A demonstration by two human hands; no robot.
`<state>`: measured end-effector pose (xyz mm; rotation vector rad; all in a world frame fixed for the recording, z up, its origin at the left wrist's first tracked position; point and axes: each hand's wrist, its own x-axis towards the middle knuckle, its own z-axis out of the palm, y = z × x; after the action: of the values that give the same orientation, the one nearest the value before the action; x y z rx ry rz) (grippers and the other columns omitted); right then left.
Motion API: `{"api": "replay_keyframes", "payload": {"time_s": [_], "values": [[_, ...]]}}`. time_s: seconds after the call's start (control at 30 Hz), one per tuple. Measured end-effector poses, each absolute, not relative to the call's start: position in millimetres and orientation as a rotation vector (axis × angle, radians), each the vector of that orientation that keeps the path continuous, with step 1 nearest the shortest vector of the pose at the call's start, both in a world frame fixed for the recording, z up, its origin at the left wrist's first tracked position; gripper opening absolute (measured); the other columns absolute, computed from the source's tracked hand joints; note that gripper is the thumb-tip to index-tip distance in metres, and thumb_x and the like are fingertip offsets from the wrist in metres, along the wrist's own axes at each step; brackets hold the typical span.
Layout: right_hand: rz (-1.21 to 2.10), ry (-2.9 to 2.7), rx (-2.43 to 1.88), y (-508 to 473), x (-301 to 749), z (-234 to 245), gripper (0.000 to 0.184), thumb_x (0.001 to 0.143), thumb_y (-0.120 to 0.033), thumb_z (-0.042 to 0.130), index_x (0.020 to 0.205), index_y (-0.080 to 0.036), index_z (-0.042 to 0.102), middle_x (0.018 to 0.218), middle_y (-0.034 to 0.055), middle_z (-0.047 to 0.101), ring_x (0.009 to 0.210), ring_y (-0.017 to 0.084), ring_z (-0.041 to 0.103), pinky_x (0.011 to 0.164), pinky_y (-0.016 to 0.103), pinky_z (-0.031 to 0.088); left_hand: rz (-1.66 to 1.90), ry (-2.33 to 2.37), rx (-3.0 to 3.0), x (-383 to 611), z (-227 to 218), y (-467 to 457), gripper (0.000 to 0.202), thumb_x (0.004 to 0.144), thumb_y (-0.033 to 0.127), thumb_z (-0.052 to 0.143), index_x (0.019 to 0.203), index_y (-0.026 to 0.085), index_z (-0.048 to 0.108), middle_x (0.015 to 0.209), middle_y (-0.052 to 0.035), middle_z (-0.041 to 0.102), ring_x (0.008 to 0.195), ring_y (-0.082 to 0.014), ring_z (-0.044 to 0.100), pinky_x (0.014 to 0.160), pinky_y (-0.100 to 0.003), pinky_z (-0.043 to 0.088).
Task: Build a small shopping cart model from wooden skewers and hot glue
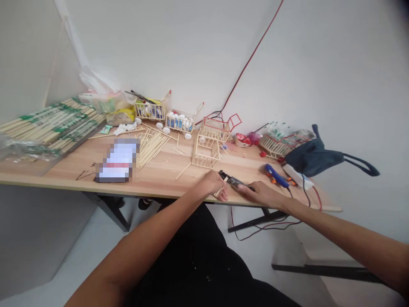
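Near the table's front edge, my left hand (214, 184) is closed around short wooden sticks (218, 192), whose ends stick out past the fingers. My right hand (262, 195) grips dark pliers (234, 181) by the handles. The jaws of the pliers lie close beside the left hand and the sticks; whether they touch a stick I cannot tell. Just behind the left hand stands an open box-like frame (206, 164) of thin sticks. A loose pile of sticks (153, 147) lies further left, next to a phone (116, 161) blurred by pixels.
Small stick-built carts stand along the wall, one holding tools (150, 110), another white and blue items (180, 123). Packed stick bundles (60, 121) cover the left end. At right lie a blue glue gun (276, 175), its cord, and a dark cloth bag (315, 157).
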<state>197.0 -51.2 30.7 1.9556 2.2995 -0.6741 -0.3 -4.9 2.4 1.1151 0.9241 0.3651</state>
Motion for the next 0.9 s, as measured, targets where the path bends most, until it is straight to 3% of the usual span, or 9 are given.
{"api": "replay_keyframes", "payload": {"time_s": [0.13, 0.27, 0.37, 0.47, 0.53, 0.67, 0.8, 0.9], "values": [[-0.628, 2.298, 1.985, -55.5, 205.7, 31.4, 0.061, 0.088, -0.071, 0.032, 0.056, -0.020, 0.040, 0.050, -0.0001, 0.042, 0.048, 0.012, 0.037, 0.048, 0.028, 0.023, 0.418, 0.905, 1.144, -2.0, -2.1, -7.1, 0.029, 0.086, -0.003, 0.036, 0.065, 0.012, 0.049, 0.039, -0.0013, 0.052, 0.036, -0.0137, 0.056, 0.047, -0.026, 0.051], [-0.720, 2.311, 2.170, -60.0, 220.0, 25.1, 0.064, 0.090, -0.070, 0.029, 0.053, -0.020, 0.042, 0.049, 0.0013, 0.048, 0.049, 0.013, 0.045, 0.052, 0.027, 0.032, 0.503, 0.880, 1.184, -5.5, -5.0, -9.4, 0.024, 0.089, 0.003, 0.038, 0.070, 0.014, 0.047, 0.044, 0.0023, 0.053, 0.036, -0.0106, 0.054, 0.043, -0.021, 0.045], [-1.033, 2.228, 2.502, -55.2, 223.7, 18.1, 0.064, 0.088, -0.072, 0.031, 0.054, -0.020, 0.045, 0.048, 0.0019, 0.050, 0.045, 0.014, 0.048, 0.049, 0.027, 0.038, 0.576, 0.876, 1.214, -9.1, -7.1, -11.9, 0.019, 0.088, 0.006, 0.038, 0.074, 0.015, 0.048, 0.050, 0.0043, 0.054, 0.035, -0.0070, 0.048, 0.040, -0.017, 0.037], [-1.494, 2.277, 2.656, -39.3, 219.8, 11.6, 0.055, 0.081, -0.072, 0.048, 0.064, -0.020, 0.050, 0.052, 0.0007, 0.053, 0.045, 0.014, 0.051, 0.045, 0.026, 0.041, 0.687, 0.890, 1.315, -11.8, -10.5, -16.7, 0.016, 0.087, 0.010, 0.039, 0.076, 0.016, 0.050, 0.054, 0.0051, 0.054, 0.037, -0.0057, 0.044, 0.041, -0.017, 0.032], [-1.612, 2.351, 2.696, -22.6, 215.3, 8.3, 0.052, 0.077, -0.071, 0.054, 0.069, -0.020, 0.051, 0.054, 0.0004, 0.054, 0.047, 0.015, 0.052, 0.045, 0.027, 0.044, 0.778, 0.935, 1.484, -11.8, -11.4, -22.2, 0.017, 0.088, 0.014, 0.039, 0.076, 0.017, 0.051, 0.057, 0.0035, 0.055, 0.045, -0.0078, 0.048, 0.049, -0.019, 0.036], [-1.551, 2.504, 2.900, 19.1, 206.9, 5.2, 0.051, 0.076, -0.071, 0.054, 0.069, -0.020, 0.051, 0.058, 0.0016, 0.056, 0.050, 0.014, 0.053, 0.048, 0.027, 0.045, 0.758, 1.163, 1.968, -4.6, -3.2, -35.8, 0.020, 0.092, 0.020, 0.038, 0.084, 0.019, 0.056, 0.075, -0.0036, 0.065, 0.074, -0.0168, 0.061, 0.066, -0.025, 0.042], [-1.435, 2.659, 3.090, 55.3, 200.0, 3.1, 0.047, 0.076, -0.066, 0.055, 0.067, -0.020, 0.052, 0.056, 0.0005, 0.054, 0.051, 0.014, 0.052, 0.050, 0.026, 0.044, 0.554, 1.284, 2.362, 11.7, 8.7, -37.4, 0.024, 0.097, 0.025, 0.033, 0.102, 0.017, 0.056, 0.090, -0.0103, 0.069, 0.084, -0.0234, 0.066, 0.071, -0.030, 0.045], [-1.383, 2.721, 3.192, 69.2, 196.9, -2.4, 0.044, 0.077, -0.063, 0.055, 0.066, -0.021, 0.051, 0.053, -0.0006, 0.052, 0.049, 0.013, 0.050, 0.049, 0.025, 0.043, 0.431, 1.387, 2.533, 26.9, 11.6, -24.2, 0.025, 0.097, 0.018, 0.033, 0.110, 0.012, 0.054, 0.093, -0.0144, 0.069, 0.088, -0.0258, 0.068, 0.072, -0.031, 0.048]]}}
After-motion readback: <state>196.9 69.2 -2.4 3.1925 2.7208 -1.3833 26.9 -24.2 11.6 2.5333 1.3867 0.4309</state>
